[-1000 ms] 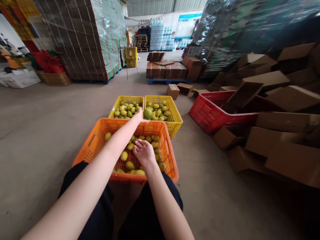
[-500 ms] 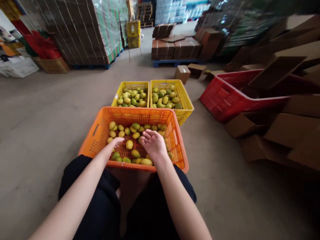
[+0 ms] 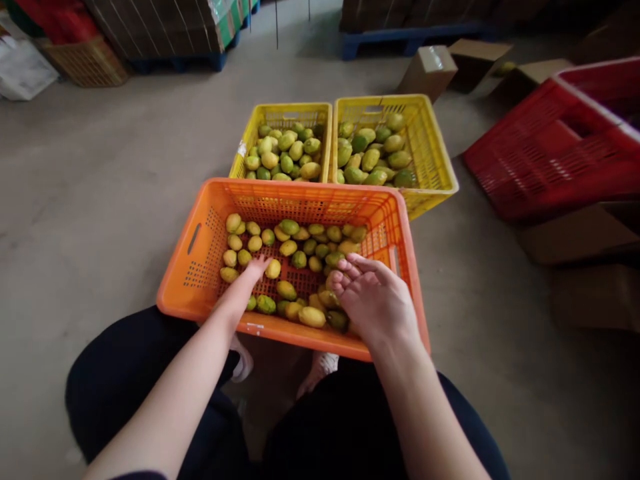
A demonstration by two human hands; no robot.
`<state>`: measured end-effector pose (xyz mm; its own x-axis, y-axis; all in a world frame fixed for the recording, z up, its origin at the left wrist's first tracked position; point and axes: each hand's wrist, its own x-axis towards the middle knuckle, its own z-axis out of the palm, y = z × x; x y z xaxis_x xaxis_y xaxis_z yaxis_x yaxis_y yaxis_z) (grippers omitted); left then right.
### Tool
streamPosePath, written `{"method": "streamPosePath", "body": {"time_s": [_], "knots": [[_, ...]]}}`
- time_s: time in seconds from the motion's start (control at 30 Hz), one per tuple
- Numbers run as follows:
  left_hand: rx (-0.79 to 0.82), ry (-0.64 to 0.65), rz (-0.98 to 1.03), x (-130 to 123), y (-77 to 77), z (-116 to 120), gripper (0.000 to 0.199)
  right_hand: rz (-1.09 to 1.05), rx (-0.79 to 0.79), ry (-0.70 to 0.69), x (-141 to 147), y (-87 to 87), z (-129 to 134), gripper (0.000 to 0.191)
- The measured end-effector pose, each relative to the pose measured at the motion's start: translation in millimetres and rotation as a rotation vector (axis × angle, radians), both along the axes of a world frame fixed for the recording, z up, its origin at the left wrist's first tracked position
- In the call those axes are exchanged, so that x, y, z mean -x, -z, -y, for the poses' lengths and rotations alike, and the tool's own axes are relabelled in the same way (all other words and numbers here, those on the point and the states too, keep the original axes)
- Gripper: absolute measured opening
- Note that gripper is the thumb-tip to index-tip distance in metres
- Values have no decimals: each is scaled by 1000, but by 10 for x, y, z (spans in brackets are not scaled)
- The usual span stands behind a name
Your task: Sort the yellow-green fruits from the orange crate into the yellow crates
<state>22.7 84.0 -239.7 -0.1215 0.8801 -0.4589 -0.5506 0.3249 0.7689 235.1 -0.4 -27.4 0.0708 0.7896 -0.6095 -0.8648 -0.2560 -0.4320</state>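
An orange crate (image 3: 185,293) stands before my knees, with several yellow and green fruits spread over its bottom. Inside it, my left hand (image 3: 258,268) reaches down beside a yellow fruit (image 3: 273,269), fingers apart and holding nothing. Over the crate's right part is my right hand (image 3: 373,297), palm turned up, fingers loosely bent and apart, with nothing in it. Fruits under and behind my right hand are partly hidden. Beyond the orange crate, a left yellow crate (image 3: 330,143) and a right yellow crate (image 3: 434,153) hold more green and yellow fruits.
A red crate (image 3: 545,147) stands at the right, with cardboard boxes (image 3: 590,247) beside it. Farther back are a small carton (image 3: 429,72), a blue pallet (image 3: 415,40) and a woven basket (image 3: 90,61). My legs frame the orange crate's near side.
The view has tilted down and come closer to the crates. My left hand has moved lower, toward the single yellow fruit; my right hand has shifted to the crate's right side.
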Motion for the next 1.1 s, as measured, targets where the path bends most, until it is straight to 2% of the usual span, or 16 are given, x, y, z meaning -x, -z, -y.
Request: {"method": "streamPosePath", "body": {"time_s": [0.03, 0.07, 0.13, 0.17, 0.27, 0.33, 0.4, 0.47, 0.57, 0.67, 0.77, 0.83, 0.87, 0.93, 1.0, 1.1], "knots": [[26, 205, -217, -65, 104, -131, 29, 15, 9, 1, -50, 13, -2, 14], [25, 562, -592, -122, 201, -239, 30, 30, 14, 2, -108, 26, 0, 11], [27, 930, -947, -202, 364, -366, 39, 55, 12, 8, -233, 44, 11, 3], [19, 1037, -1044, -221, 425, -386, 46, 66, 8, 13, -293, 48, 17, 3], [-2, 1163, -1171, -223, 516, -346, 61, 90, 7, 36, -434, 36, 17, 9], [-15, 1229, -1259, -204, 493, -324, 65, 96, 0, 39, -487, 20, -2, 8], [-18, 1262, -1325, -176, 396, -355, 67, 103, -18, 22, -516, 16, -24, 7], [-22, 1269, -1379, -120, 204, -433, 67, 119, -52, -9, -531, 27, -41, 7], [-27, 1195, -1322, 46, -304, -535, 58, 137, -96, -36, -542, 59, -47, 5], [96, 973, -768, 281, -1051, -450, 59, 151, -120, -37, -554, 90, -25, 3], [144, 843, -269, 512, -1808, -84, 79, 200, -155, -91, -583, 132, 42, 4], [90, 759, -71, 645, -2159, 271, 81, 232, -154, -123, -608, 168, 111, 5], [75, 703, 22, 702, -2266, 455, 77, 247, -142, -129, -620, 188, 146, 6], [92, 537, 184, 794, -2350, 775, 65, 271, -111, -140, -640, 228, 197, 9], [126, 311, 315, 855, -2314, 973, 51, 298, -79, -174, -654, 273, 197, 9], [105, 16, 467, 922, -2200, 995, 37, 408, -28, -269, -626, 374, 84, 6]]}}
